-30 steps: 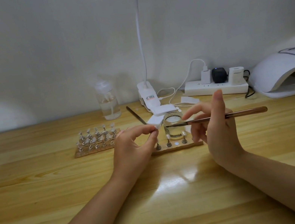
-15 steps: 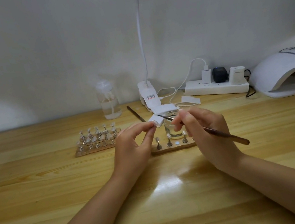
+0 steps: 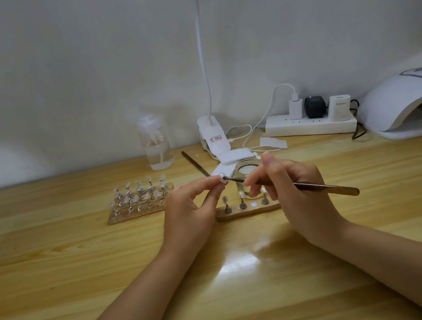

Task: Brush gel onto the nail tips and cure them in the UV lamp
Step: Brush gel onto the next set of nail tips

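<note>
**Brush tip meets a nail tip held over the table**

The left hand (image 3: 187, 209) is raised above the wooden table (image 3: 54, 272), its thumb and forefinger pinched on a small clear nail tip (image 3: 223, 179); the other fingers curl loosely underneath. The right hand (image 3: 291, 188) grips a thin brush (image 3: 307, 185) like a pen, fingers closed round the shaft, the metal handle slanting down and to the right. The dark brush end touches the nail tip, or sits just against it (the contact point is too small to judge more finely).

Directly behind the hands stands a small glass jar (image 3: 246, 176), and in front of it lies a short wooden strip (image 3: 247, 211) with a few little upright stands, some bearing nail tips. To the left, a longer wooden board (image 3: 138, 201) carries rows of stands topped with clear nail tips. A second thin stick (image 3: 195, 163) lies on the table between the board and the jar, near a folded white pad (image 3: 231, 156).

Along the back wall are a clear pump bottle (image 3: 156, 147), the clamp base of a white desk lamp (image 3: 212, 134), and a white power strip (image 3: 311, 125) with plugs in it. The white curing lamp (image 3: 414, 101) sits at the far right, well apart from the hands, its display lit.
</note>
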`<state>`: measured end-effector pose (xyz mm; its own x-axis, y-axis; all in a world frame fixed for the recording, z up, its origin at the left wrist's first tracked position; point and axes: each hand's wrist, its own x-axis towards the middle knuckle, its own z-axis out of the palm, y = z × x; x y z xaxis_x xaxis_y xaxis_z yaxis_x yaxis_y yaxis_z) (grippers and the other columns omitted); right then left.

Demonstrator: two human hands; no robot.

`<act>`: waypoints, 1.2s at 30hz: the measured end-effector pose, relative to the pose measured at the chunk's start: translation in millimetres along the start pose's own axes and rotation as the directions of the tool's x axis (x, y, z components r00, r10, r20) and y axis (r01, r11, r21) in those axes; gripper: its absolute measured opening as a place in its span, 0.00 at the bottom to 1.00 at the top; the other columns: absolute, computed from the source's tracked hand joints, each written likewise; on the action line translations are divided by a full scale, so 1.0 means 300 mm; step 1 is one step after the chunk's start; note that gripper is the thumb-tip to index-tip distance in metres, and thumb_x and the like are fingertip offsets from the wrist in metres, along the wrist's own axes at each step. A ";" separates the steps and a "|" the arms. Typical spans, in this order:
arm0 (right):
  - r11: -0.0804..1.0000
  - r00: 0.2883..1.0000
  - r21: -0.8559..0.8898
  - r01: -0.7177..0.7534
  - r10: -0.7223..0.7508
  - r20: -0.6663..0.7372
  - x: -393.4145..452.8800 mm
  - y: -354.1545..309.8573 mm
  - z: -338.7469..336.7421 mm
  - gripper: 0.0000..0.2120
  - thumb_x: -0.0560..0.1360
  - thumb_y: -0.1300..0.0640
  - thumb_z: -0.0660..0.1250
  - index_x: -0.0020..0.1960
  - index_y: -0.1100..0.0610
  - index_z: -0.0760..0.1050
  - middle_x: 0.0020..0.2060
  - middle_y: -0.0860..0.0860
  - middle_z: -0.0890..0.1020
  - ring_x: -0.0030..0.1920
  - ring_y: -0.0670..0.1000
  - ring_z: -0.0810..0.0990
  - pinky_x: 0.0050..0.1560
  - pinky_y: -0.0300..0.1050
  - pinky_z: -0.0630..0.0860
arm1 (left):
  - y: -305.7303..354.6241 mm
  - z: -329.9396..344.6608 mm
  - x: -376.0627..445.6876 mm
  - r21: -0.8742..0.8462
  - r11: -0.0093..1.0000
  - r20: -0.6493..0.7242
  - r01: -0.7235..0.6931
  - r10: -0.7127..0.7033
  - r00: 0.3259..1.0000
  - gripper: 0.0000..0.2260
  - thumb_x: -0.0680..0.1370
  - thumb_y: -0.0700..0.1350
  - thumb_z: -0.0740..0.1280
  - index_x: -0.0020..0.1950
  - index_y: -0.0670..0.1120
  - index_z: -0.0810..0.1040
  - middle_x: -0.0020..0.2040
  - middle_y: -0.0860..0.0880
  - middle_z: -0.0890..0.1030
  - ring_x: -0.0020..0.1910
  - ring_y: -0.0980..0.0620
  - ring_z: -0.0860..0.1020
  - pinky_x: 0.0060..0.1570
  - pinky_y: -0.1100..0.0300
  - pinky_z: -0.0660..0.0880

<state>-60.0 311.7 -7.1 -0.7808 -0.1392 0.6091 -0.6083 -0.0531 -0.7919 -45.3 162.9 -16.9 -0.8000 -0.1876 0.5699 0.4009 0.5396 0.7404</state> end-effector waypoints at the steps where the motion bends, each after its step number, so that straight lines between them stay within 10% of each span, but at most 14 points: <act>1: 1.000 1.000 0.024 0.003 -0.003 -0.010 -0.001 0.002 -0.001 0.18 0.78 0.54 0.57 0.33 0.55 0.79 0.25 0.47 0.78 0.26 0.39 0.75 0.33 0.27 0.68 | 0.000 0.000 0.000 -0.002 1.000 0.000 0.002 -0.002 1.000 0.09 0.72 0.39 0.70 0.51 0.48 0.81 0.46 0.55 0.82 0.49 0.55 0.80 0.57 0.46 0.72; 19: 1.000 1.000 0.024 -0.004 0.005 -0.026 -0.007 0.000 0.008 0.17 0.75 0.54 0.56 0.32 0.53 0.79 0.23 0.49 0.78 0.25 0.40 0.74 0.31 0.28 0.66 | -0.007 -0.001 0.002 -0.022 1.000 0.011 -0.009 0.010 1.000 0.09 0.71 0.38 0.70 0.51 0.46 0.81 0.46 0.53 0.82 0.48 0.63 0.79 0.51 0.73 0.72; 36: 0.999 1.000 0.035 0.015 -0.014 -0.025 -0.011 0.004 0.009 0.18 0.75 0.56 0.56 0.30 0.54 0.78 0.23 0.51 0.77 0.25 0.42 0.75 0.32 0.28 0.67 | -0.006 0.001 0.002 -0.035 0.999 0.012 -0.028 0.029 1.000 0.10 0.71 0.38 0.70 0.51 0.46 0.81 0.45 0.54 0.82 0.48 0.63 0.78 0.49 0.74 0.72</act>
<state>-57.8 309.3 -10.3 -0.7755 -0.1135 0.6211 -0.6145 -0.0901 -0.7838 -46.7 162.2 -17.9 -0.7937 -0.1619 0.5864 0.4387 0.5154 0.7361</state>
